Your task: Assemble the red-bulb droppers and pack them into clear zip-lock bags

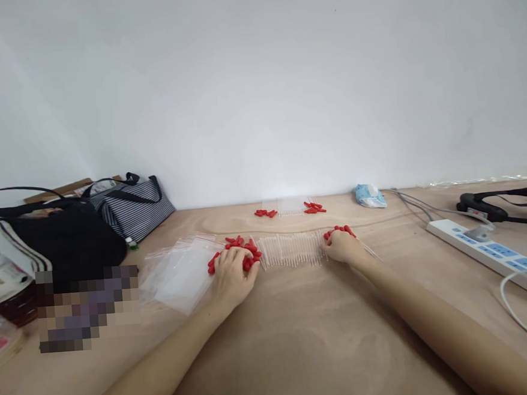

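Observation:
A row of thin white sticks [291, 251] lies side by side on the wooden table, ends pointing toward me. At its left end is a pile of small red capsule-shaped pieces [252, 262]. My left hand [234, 275] curls over this pile, with some pieces between the thumb and fingers. At the row's right end my right hand [344, 247] is closed, fingertips pointing down near the last sticks. More red pieces [346, 230] show just beyond its knuckles. Whatever its fingers pinch is hidden. A few loose sticks [372, 251] lie behind the right wrist.
Clear plastic bags [183, 274] lie left of the red pile. Near the wall is another stick group [290, 206] flanked by red pieces [313, 207]. A blue packet [370, 195], a power strip [492, 247] with cables, a black bag [77, 237] and a striped bag [133, 209] stand around.

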`<state>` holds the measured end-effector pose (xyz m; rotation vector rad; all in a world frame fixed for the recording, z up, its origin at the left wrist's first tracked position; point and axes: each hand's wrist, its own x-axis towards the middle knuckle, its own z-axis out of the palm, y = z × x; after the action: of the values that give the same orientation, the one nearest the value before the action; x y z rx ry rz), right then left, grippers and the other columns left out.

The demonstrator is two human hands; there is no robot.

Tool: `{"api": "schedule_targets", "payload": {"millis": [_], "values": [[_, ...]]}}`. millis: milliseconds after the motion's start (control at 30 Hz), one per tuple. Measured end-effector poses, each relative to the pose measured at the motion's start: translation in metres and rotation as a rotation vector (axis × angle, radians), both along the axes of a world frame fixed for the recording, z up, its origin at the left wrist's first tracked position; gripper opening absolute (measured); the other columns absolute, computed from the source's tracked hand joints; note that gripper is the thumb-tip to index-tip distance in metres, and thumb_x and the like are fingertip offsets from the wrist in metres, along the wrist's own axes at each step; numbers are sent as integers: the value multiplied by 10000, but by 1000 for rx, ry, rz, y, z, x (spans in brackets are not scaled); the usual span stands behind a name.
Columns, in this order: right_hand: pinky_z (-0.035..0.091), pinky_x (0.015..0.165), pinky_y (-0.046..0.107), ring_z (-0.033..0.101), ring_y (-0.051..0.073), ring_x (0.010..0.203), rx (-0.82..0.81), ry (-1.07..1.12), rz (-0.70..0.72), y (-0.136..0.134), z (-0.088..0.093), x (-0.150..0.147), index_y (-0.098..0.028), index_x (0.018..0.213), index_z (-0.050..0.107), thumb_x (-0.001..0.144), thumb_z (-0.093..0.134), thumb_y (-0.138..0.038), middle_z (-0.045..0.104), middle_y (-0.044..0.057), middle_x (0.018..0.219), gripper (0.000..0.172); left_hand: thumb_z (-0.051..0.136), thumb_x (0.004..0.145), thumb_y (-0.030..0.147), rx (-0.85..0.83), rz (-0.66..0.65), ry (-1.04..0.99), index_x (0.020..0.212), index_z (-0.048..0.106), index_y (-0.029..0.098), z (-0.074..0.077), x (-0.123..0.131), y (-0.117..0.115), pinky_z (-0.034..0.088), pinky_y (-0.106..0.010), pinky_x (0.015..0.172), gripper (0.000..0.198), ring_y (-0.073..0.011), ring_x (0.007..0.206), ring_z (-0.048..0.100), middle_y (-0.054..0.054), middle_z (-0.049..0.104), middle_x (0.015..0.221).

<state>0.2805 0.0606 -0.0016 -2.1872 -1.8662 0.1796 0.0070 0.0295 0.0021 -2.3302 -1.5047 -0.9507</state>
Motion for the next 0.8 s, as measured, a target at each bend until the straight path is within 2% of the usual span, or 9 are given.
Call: {"api": "schedule_targets", "payload": {"millis": [200,333,467,567,667,800], "values": [[403,736,301,589,199,795,0,30,21,7,-3,3,-185,579,590,685,517,-273,623,71,680,156,581,726,256,-73,-94,165,835,619,209,12,-1,30,349,-401,772,125,-244,895,472,-53,561,918],[389,749,281,579,185,784,18,50,44,9,-3,3,-188,527,555,673,517,-239,604,52,634,160,584,710,236,-139,-116,217,704,645,206,18,8,40,359,-420,749,69,-256,879,476,-52,568,867],[388,672,268,572,177,689,45,79,64,6,0,3,-183,477,501,703,478,-241,578,53,576,235,590,681,167,-141,-132,190,625,636,182,18,12,44,377,-409,750,74,-249,858,487,-55,568,832],[374,599,263,553,166,611,78,106,87,-1,7,1,-182,476,467,746,417,-244,564,55,561,281,563,726,168,-124,-145,141,693,630,162,20,13,40,395,-374,767,76,-221,851,497,-59,563,847],[368,590,247,538,150,631,149,144,147,-12,11,-5,-180,575,472,765,399,-216,578,49,650,207,486,804,173,-127,-285,-30,801,593,152,22,14,26,420,-321,751,109,-176,811,519,-50,559,836],[385,607,243,514,143,670,382,295,473,-33,1,-15,-174,721,457,794,398,-195,554,51,729,96,400,846,133,-211,-564,-149,863,544,168,17,14,-2,440,-276,734,148,-145,808,542,-45,576,857]]}}
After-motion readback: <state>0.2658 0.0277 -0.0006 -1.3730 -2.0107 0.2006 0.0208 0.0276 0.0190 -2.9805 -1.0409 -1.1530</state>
